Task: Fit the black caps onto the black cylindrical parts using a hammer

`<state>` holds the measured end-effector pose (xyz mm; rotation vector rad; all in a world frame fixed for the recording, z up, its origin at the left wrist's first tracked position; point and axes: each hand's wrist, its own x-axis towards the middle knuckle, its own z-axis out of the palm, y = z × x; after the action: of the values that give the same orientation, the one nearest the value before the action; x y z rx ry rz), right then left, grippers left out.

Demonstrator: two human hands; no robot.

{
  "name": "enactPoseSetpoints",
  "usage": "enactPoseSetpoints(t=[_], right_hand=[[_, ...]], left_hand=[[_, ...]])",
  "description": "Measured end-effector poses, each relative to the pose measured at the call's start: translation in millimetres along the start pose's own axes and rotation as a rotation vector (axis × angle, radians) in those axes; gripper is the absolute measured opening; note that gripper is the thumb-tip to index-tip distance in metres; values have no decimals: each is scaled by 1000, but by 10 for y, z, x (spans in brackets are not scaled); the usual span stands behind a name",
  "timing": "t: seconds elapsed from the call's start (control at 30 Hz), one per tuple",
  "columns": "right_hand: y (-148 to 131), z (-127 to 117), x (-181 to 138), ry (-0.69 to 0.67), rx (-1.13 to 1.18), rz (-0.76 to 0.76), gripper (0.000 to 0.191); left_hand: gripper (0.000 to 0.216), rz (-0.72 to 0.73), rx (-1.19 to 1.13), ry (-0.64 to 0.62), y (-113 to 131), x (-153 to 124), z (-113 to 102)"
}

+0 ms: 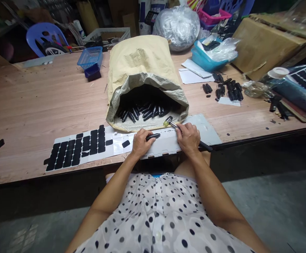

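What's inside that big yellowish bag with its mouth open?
Lots of slim black pieces lie heaped inside the bag, near its opening. Further back it's too dark, and the top of the bag covers the rest, so I can't tell what's there.

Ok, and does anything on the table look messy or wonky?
Yes, a little: one black patch lies tilted near the left hand, apart from the straighter rows of black patches. Toward the right, small dark bits lie scattered on the tabletop.
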<state>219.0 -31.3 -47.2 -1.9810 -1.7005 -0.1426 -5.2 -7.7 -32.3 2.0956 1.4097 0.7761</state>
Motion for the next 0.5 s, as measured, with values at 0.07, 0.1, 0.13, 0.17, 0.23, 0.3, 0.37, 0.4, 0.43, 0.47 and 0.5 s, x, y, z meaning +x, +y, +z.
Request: enactPoseSetpoints(t=[0.07,0.1,0.13,0.17,0.23,0.3,0.37,0.4,0.43,0.47,0.5], right_hand=[[7,-33,-24,17,47,-10,28],[3,-54,-45,30,77,-15,29],[-5,-76,-73,42,111,-20,29],[-18,-100,-106,51,147,-25,29],[-55,-148,-178,55,227,-34,30],[-100,-193,-247,42,312,-38,30],[-146,-235,-305,20,392,-30,30],[-167,-256,-329,9,426,-25,30],[-188,-275,-349,-2,455,-21,30],[-207,-294,-366,-13,479,-16,30],[-226,-313,-379,-22,498,-12,30]], left_hand=[[18,11,-10,-1,1,2,12],[20,17,-14,-1,0,2,19],[21,20,-16,1,-2,0,26],[22,19,-19,3,-4,-2,33],[23,13,-23,6,-8,-7,45],[22,3,-23,6,-7,-11,52],[22,-8,-19,2,1,-15,55],[23,-15,-16,-4,8,-16,55],[23,-22,-12,-11,16,-16,54],[24,-29,-8,-19,25,-16,53],[24,-35,-2,-25,34,-15,52]])
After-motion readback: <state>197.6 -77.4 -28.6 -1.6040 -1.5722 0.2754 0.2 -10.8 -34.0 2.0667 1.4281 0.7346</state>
